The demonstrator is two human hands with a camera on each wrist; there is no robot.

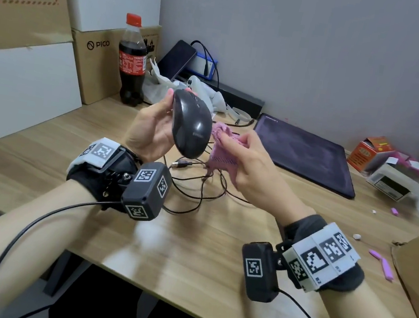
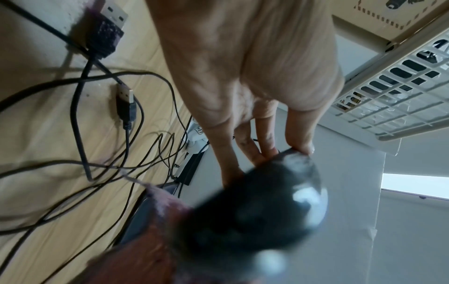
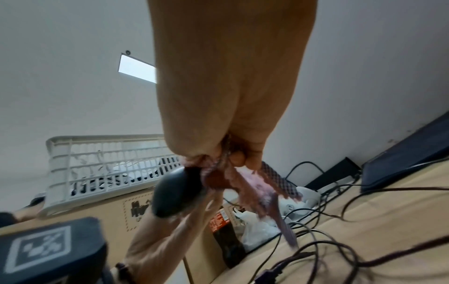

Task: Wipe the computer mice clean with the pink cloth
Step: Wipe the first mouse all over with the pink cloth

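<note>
Head view: mouse (image 1: pixel 191 125) in left hand (image 1: pixel 150 129).

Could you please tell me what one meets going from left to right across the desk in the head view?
Dark cola bottle with red cap → black computer mouse in the left hand → pink cloth gripped by the right hand → dark laptop → orange carton.

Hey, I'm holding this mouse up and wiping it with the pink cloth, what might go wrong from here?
The black mouse is held above the desk by the left hand, mostly at its fingertips; a firm rub from the pink cloth in the right hand might push it loose. The cloth's hanging end sits near the tangled cables and could snag them. The cola bottle stands close behind; a wide stroke could tip it.
</note>
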